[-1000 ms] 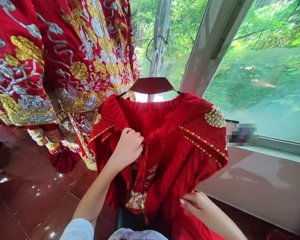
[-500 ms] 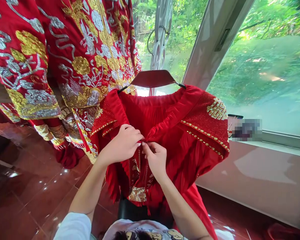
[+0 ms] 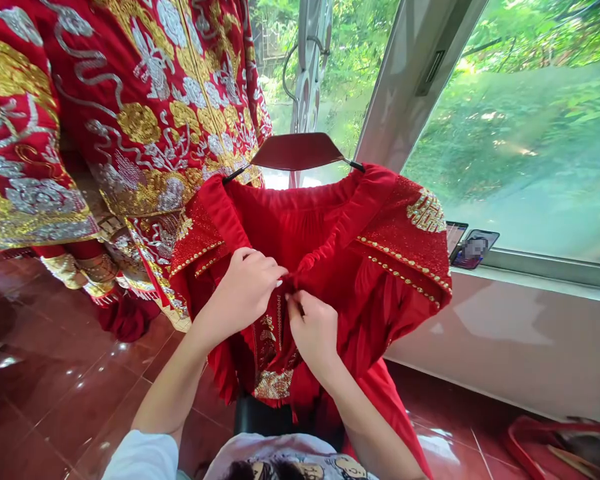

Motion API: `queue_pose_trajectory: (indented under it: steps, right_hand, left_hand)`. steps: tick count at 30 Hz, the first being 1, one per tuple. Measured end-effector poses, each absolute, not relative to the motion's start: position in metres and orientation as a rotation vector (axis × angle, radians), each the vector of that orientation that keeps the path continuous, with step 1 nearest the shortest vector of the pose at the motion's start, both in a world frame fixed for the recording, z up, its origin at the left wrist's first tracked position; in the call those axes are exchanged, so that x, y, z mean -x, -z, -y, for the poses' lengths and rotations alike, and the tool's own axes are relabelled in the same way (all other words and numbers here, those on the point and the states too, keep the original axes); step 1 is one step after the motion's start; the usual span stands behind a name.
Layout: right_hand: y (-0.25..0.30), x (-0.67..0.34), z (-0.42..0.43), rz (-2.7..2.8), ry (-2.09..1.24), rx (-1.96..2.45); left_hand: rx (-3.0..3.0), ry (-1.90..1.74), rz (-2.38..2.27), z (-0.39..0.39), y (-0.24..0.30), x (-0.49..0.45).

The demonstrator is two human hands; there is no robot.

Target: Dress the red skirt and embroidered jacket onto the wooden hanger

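A red garment [image 3: 375, 267] with gold trim hangs from a dark red hanger [image 3: 296, 151] in front of me. My left hand [image 3: 245, 293] is closed on the front edge of the red garment at chest height. Beside it, my right hand [image 3: 314, 328] pinches the same front opening just below and to the right, fingers together on the fabric. What sits between the fingertips is hidden by the cloth.
A heavily embroidered red, gold and silver robe [image 3: 130, 120] hangs at the left. A window [image 3: 520, 133] with a sill holding two phones [image 3: 467, 243] runs along the right. Below lies a glossy dark red tiled floor [image 3: 55, 400]. A red object [image 3: 560, 447] lies at bottom right.
My right hand rose from the lower skirt to the garment's front opening and closed on it beside my left hand. The view drifted slightly, showing the phones on the sill.
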State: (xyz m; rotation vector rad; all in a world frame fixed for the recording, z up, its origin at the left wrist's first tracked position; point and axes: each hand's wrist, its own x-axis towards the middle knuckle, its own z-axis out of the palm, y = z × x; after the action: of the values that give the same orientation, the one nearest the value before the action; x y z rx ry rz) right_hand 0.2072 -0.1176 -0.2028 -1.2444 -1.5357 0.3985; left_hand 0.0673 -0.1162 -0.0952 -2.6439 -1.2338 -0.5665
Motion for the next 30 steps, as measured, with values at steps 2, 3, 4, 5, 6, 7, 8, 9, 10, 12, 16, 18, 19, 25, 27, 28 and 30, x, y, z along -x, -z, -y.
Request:
queue_pose_trajectory:
  steps: [2,3,4,5,6,7,8,9,10,12,16,18,19,25,27,28,30]
  right_hand:
    - [0.213,-0.207,0.116,1.53,-0.645,1.194]
    - [0.217,-0.207,0.115,1.487,-0.756,1.154]
    - [0.219,-0.207,0.116,1.43,-0.833,1.116]
    - [0.219,-0.207,0.117,1.37,-0.878,1.085]
    - [0.217,-0.207,0.118,1.324,-0.901,1.058]
    - [0.213,-0.207,0.12,1.301,-0.916,1.034]
    - [0.208,-0.207,0.122,1.301,-0.925,1.009]
    - [0.202,-0.207,0.123,1.315,-0.934,0.985]
    - [0.197,-0.206,0.124,1.327,-0.94,0.967]
    - [0.188,-0.204,0.124,1.336,-0.921,0.962]
    - [0.176,-0.201,0.119,1.258,-0.887,0.973]
    - [0.176,-0.201,0.115,1.203,-0.973,0.965]
    - [0.179,-0.2,0.113,1.179,-1.027,0.96]
    - [0.256,-0.195,0.119,1.193,-1.173,1.163]
    - [0.282,-0.204,0.129,1.278,-1.182,1.281]
    - [0.288,-0.213,0.135,1.365,-1.181,1.325]
    - [0.28,-0.238,0.148,1.617,-1.137,1.382]
  left_hand:
    - [2.588,0.695,1.273,0.121,0.094,-0.066]
    - [2.579,0.724,1.289,0.124,0.093,-0.065]
    - [2.584,0.724,1.3,0.125,0.092,-0.064]
    - [2.603,0.699,1.304,0.126,0.091,-0.064]
    - [2.628,0.665,1.306,0.126,0.09,-0.064]
    - [2.656,0.628,1.306,0.125,0.089,-0.064]
    - [2.685,0.592,1.303,0.124,0.088,-0.064]
    - [2.71,0.563,1.298,0.122,0.088,-0.065]
    - [2.726,0.542,1.294,0.12,0.088,-0.066]
    - [2.737,0.522,1.285,0.117,0.088,-0.067]
    - [2.734,0.511,1.271,0.116,0.088,-0.07]
    - [2.715,0.555,1.29,0.118,0.089,-0.071]
    - [2.699,0.594,1.306,0.119,0.088,-0.07]
    - [2.499,0.813,1.423,0.128,0.088,-0.053]
    - [2.524,0.764,1.437,0.131,0.088,-0.043]
    - [2.574,0.712,1.427,0.133,0.088,-0.038]
    - [2.657,0.685,1.378,0.137,0.087,-0.03]
